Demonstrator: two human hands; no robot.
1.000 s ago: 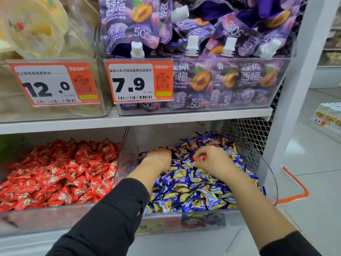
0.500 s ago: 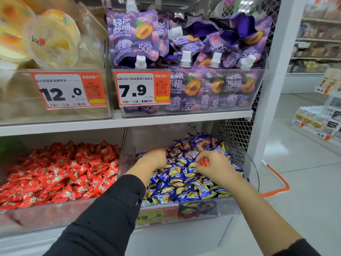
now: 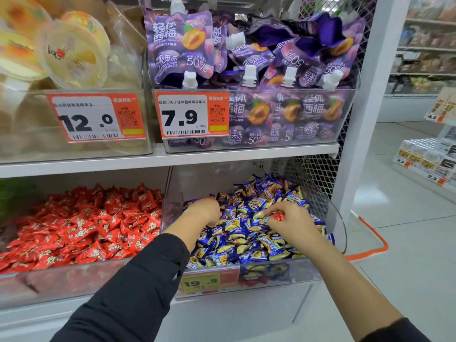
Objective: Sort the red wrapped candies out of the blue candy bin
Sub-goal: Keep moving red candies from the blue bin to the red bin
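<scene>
A clear bin (image 3: 341,233) on the lower shelf is heaped with blue and yellow wrapped candies (image 3: 249,243). My right hand (image 3: 288,219) lies on the heap's middle and pinches a red wrapped candy (image 3: 279,216) between thumb and fingers. My left hand (image 3: 206,211) is at the heap's back left, fingers curled down into the blue candies; what it holds is hidden. To the left, a second clear bin (image 3: 74,277) is full of red wrapped candies (image 3: 93,225).
Above, a white shelf (image 3: 172,157) carries a bin of purple jelly pouches (image 3: 246,70) and a bin of yellow jelly cups (image 3: 61,58), each with a price tag. A white upright post (image 3: 357,119) stands right of the blue bin. Tiled aisle floor (image 3: 407,230) lies to the right.
The view has tilted up and shifted right. My right hand still pinches the red candy over the blue heap, and my left hand stays dug in at the back left.
</scene>
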